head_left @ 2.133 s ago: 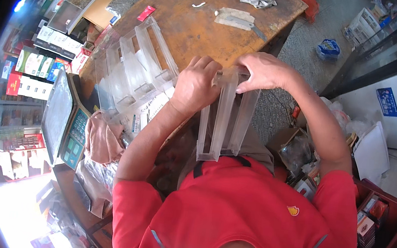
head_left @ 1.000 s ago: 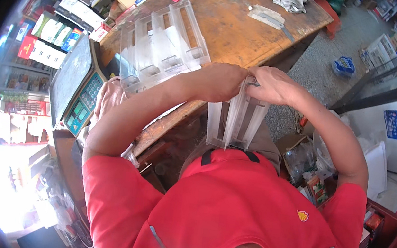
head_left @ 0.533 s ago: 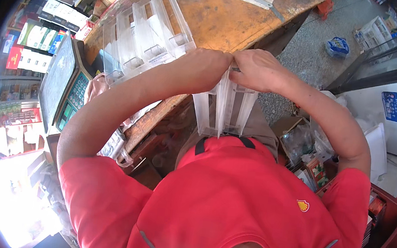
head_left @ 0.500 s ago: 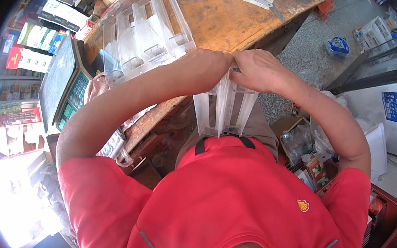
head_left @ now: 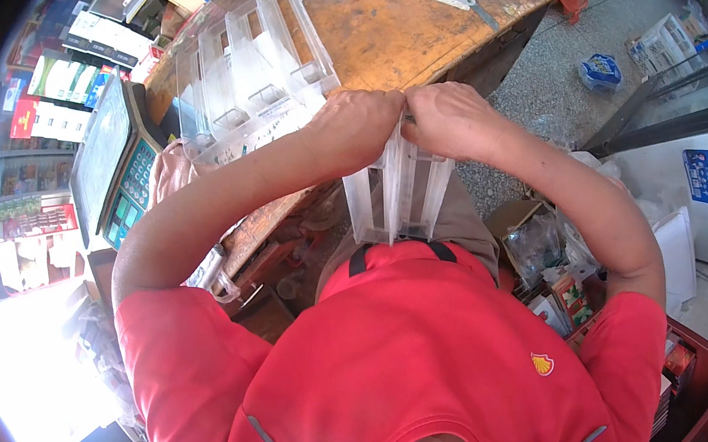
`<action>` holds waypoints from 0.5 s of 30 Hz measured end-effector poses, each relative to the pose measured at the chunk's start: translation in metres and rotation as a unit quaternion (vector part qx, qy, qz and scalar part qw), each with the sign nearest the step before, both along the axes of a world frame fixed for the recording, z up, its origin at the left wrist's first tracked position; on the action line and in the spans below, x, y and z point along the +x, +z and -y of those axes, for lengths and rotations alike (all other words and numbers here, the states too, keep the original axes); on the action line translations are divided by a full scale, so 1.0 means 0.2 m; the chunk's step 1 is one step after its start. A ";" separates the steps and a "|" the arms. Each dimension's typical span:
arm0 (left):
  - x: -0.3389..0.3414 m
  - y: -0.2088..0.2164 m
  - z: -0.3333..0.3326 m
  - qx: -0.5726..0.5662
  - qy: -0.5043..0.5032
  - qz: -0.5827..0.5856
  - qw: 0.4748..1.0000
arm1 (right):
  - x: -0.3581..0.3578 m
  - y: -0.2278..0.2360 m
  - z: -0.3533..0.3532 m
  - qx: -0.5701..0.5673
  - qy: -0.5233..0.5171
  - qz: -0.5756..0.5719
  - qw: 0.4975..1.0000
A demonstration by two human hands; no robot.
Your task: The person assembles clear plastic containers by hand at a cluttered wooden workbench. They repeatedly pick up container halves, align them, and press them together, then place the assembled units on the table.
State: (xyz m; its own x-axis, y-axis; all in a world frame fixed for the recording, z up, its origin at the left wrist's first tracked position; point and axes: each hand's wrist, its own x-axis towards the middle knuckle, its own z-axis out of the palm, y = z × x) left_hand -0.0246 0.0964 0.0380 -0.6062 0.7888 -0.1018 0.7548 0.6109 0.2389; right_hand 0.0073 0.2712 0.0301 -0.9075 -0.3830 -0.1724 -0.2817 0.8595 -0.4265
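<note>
One rack [head_left: 395, 192] sits mid-frame; the right hand [head_left: 446, 120] clamps its fingers on the upper end, while the left hand [head_left: 358, 125] meets it there, fingertips hidden, so I cannot tell its grip. Even, gentle pressure would best spare the thin plastic.

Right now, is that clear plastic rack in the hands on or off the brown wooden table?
Off. The left hand and right hand hold the rack beside the table.

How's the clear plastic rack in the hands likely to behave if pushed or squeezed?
The clear plastic rack looks stiff: its long walls run straight. They look thin, so it's probably light for its size and might crack under force. Flat sides: unlikely to roll.
</note>
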 end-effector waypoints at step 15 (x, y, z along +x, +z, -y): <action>0.10 -0.03 0.00 -0.005 -0.002 -0.019 1.000 | 0.10 -0.06 0.00 -0.016 0.011 -0.068 0.997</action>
State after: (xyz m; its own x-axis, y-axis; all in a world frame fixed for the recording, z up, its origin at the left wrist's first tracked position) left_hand -0.0036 0.0966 0.0311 -0.6069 0.7900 -0.0875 0.7652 0.6105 0.2043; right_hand 0.0265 0.2708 0.0187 -0.9128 -0.4070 -0.0353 -0.3580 0.8386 -0.4105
